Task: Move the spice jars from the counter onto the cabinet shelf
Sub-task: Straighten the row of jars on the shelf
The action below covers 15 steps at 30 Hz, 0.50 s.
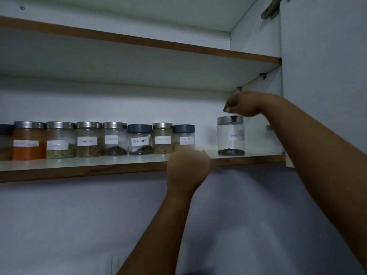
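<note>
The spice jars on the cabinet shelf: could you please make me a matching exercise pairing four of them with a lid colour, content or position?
Column 1:
1. Black Pepper jar
2. Cloves jar
3. orange powder jar
4. jar under the right hand

Column 2:
A. stands apart from the row
B. dark grey lid
C. filled nearly to the top
D. silver lid, dark contents at the bottom, within the row

Pairs: 1-B, 2-D, 3-C, 4-A

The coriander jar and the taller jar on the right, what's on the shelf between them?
Nothing: the head view shows bare shelf between the coriander jar and the taller jar.
</note>
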Available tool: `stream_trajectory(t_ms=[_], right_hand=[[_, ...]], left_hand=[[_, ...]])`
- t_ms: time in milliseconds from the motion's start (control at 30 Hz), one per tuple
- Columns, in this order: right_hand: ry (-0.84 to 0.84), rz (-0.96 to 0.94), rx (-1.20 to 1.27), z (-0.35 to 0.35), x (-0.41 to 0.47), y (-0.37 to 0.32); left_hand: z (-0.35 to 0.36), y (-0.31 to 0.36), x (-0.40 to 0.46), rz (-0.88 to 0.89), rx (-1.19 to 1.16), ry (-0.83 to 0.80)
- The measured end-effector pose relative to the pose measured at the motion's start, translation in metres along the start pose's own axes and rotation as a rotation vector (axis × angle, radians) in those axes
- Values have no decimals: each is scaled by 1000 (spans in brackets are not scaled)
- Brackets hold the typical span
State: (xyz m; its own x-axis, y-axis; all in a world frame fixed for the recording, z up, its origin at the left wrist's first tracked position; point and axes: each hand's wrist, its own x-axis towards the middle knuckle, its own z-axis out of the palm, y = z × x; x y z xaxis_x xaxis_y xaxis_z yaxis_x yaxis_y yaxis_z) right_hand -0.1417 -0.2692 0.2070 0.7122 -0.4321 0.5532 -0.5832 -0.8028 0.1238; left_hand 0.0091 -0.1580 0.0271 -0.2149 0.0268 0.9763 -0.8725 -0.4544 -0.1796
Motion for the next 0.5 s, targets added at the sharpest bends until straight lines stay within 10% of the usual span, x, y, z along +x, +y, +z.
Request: stream_trajectory(t_ms=[500], right_hand=[[54, 28, -17, 62, 62, -25]], left_hand=[[1, -2, -1, -3, -38, 0]])
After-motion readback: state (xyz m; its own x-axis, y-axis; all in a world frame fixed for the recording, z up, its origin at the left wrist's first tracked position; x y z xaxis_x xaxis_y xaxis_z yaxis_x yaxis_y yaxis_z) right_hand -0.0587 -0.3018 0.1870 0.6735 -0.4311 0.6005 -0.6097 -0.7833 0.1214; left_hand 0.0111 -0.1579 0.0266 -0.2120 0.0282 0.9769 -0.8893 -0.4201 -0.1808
